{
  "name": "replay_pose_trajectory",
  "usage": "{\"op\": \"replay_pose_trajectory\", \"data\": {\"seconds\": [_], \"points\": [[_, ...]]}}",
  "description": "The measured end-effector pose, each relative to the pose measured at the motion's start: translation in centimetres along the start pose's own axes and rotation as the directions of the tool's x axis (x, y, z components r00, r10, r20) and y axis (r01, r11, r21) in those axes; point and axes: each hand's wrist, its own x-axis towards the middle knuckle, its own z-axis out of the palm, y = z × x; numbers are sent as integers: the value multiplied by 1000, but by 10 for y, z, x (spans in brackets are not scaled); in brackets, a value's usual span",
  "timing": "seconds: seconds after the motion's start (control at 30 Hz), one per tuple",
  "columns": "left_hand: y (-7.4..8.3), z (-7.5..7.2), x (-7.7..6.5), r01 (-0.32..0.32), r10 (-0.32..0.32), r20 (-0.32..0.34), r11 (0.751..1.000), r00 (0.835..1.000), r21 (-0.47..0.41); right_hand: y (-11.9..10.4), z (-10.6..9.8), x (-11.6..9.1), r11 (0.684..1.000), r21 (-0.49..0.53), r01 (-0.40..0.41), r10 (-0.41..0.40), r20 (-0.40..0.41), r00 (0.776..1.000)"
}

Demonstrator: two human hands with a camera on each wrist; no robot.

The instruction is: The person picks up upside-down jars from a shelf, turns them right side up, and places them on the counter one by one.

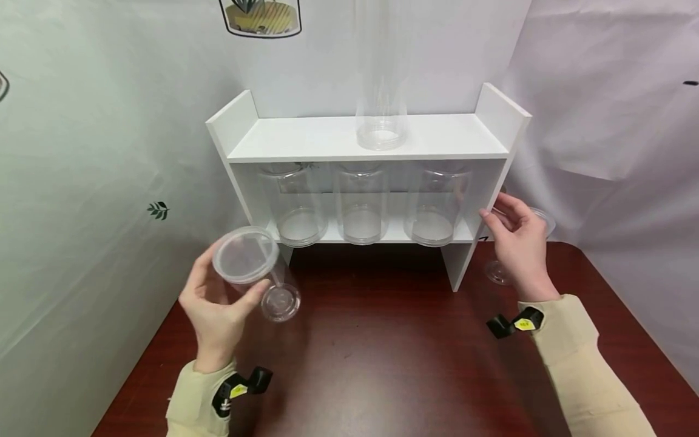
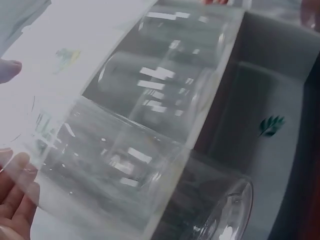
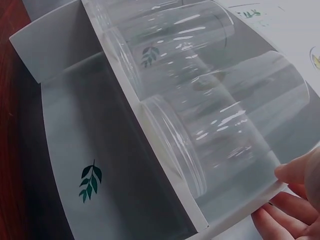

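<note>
My left hand (image 1: 215, 303) holds a clear plastic jar (image 1: 246, 258), thumb on one side and fingers on the other, just left of the white two-tier rack (image 1: 306, 139). The jar is tilted, its wide whitish end up toward the head camera; whether a lid covers it I cannot tell. In the left wrist view the jar's round base (image 2: 240, 210) reaches past the shelf edge. At the rack's right side panel (image 1: 505, 121), my right hand (image 1: 519, 243) pinches the edge, with the thumb (image 3: 295, 172) on one face and fingers on the other.
Three clear jars (image 1: 363, 212) stand in a row on the lower shelf. A tall clear jar (image 1: 382, 130) is on the top shelf. Beyond my right hand another clear container (image 1: 498, 273) stands on the red-brown table (image 1: 371, 364). White cloth (image 1: 109, 152) hangs at the sides.
</note>
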Motion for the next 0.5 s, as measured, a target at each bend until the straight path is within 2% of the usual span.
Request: {"op": "replay_pose_trajectory", "data": {"seconds": [0.2, 0.37, 0.43, 0.5], "points": [[22, -5, 17, 17, -8, -102, 995, 995, 94, 2, -1, 2, 1000, 23, 7, -6, -22, 1000], [29, -11, 25, 44, -10, -173, 979, 985, 200, 3, -1, 3, 1000, 25, 0, 1, -23, 1000], [29, -14, 27, 71, -14, -197, 955, 980, 286, 3, -1, 3, 1000, 17, 2, -2, -23, 1000], [29, -17, 29, 108, -24, -215, 916, 976, 386, 4, -1, 3, 1000, 14, 7, -7, -23, 1000]]}}
